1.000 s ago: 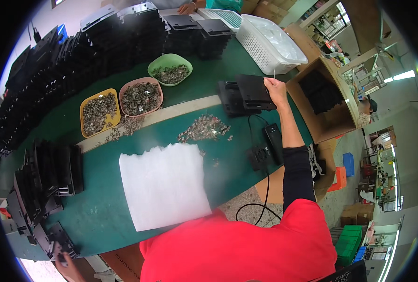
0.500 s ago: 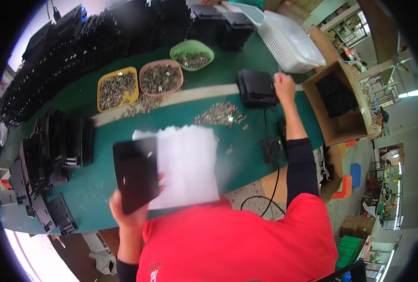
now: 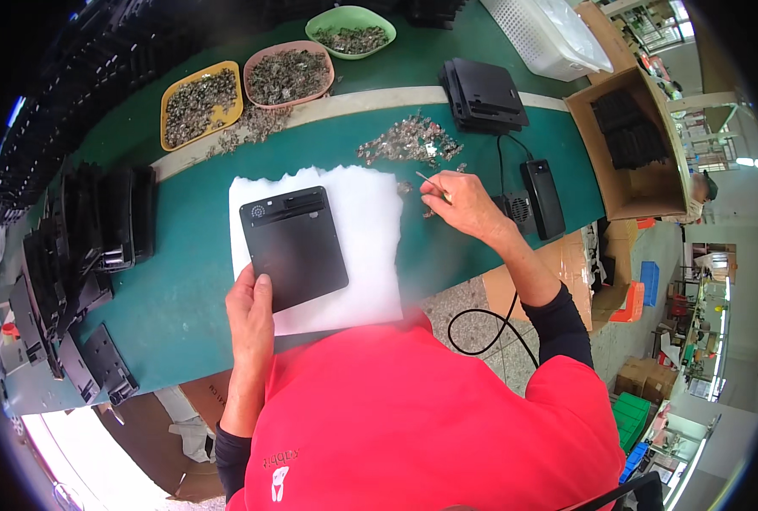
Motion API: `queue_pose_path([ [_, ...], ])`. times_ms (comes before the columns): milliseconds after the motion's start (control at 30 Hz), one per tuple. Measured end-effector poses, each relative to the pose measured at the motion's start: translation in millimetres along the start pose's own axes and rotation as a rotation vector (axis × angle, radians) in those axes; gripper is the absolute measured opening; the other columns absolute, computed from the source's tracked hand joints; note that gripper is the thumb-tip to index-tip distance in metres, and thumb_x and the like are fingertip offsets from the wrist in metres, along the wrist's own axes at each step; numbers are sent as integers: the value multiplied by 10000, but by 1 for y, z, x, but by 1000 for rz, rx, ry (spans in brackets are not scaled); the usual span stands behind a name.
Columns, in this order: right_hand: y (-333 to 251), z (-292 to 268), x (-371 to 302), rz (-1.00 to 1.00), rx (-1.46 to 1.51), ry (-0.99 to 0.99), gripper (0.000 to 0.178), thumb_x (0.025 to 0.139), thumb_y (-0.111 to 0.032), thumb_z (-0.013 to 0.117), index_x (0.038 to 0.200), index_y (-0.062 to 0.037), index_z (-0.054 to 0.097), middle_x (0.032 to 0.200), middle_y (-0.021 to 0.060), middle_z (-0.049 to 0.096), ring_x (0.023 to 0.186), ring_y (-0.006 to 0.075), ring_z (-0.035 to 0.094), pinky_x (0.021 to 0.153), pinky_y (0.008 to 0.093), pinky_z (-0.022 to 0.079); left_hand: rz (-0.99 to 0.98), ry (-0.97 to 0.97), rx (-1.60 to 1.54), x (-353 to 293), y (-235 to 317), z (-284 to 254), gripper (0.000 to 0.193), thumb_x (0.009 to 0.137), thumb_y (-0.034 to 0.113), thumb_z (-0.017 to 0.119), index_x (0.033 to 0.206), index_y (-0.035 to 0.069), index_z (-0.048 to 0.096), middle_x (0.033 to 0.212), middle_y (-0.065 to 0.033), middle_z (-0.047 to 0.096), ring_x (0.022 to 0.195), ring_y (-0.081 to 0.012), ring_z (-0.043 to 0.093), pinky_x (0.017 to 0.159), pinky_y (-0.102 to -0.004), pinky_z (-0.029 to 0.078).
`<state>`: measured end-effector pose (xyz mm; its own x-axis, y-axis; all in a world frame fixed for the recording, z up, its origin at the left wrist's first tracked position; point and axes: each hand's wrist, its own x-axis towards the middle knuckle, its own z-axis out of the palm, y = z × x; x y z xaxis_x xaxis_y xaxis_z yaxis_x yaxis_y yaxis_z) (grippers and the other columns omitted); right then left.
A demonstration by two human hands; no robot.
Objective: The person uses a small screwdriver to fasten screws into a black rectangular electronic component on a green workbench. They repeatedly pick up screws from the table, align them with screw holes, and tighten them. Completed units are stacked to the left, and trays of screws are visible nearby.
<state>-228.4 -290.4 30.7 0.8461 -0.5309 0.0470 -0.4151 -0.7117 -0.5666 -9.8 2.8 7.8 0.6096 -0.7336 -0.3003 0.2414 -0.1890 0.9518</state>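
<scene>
A flat black plastic panel [image 3: 298, 251] lies tilted on a white padded sheet [image 3: 370, 226]. It has a slot and a round grille of small holes near its far edge. My left hand [image 3: 251, 308] grips the panel's near-left corner, thumb on top, other fingers partly hidden. Over the right side of the bench, my right hand [image 3: 468, 204] pinches a thin metal tool [image 3: 430, 180], perhaps tweezers. Its tip points left, near a few loose bits just below a pile of small metal parts [image 3: 411, 140].
Yellow [image 3: 167, 140], pink [image 3: 248, 89] and green [image 3: 387, 25] bowls hold small metal parts. Black panels [image 3: 485, 92] are stacked at right, near a black boxy device [image 3: 542, 200] with a cable. A white basket [image 3: 532, 47] and cardboard box [image 3: 643, 204] stand at far right; black parts [image 3: 123, 217] line the left.
The black panel has come down and right onto the white sheet, in my left hand. My right hand has moved from beside the stacked panels toward me and left. The view has shifted.
</scene>
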Motion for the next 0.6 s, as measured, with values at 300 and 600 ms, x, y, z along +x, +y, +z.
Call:
queue_pose_path([
  [300,-6,25,18,-15,-89,119,183,834,-165,679,889,9,666,818,164,647,748,379,634,677,418,509,87,54,604,-8,24,6,475,955,119,520,1356,-99,387,588,-162,589,530,-252,599,568,-369,471],
  [600,-8,1,36,269,128,64,233,860,-204,683,828,25,661,705,145,671,640,225,660,630,339,510,59,37,558,-13,19,-5,507,941,134,554,1353,-109,384,546,-161,582,505,-268,614,550,-357,474],
])
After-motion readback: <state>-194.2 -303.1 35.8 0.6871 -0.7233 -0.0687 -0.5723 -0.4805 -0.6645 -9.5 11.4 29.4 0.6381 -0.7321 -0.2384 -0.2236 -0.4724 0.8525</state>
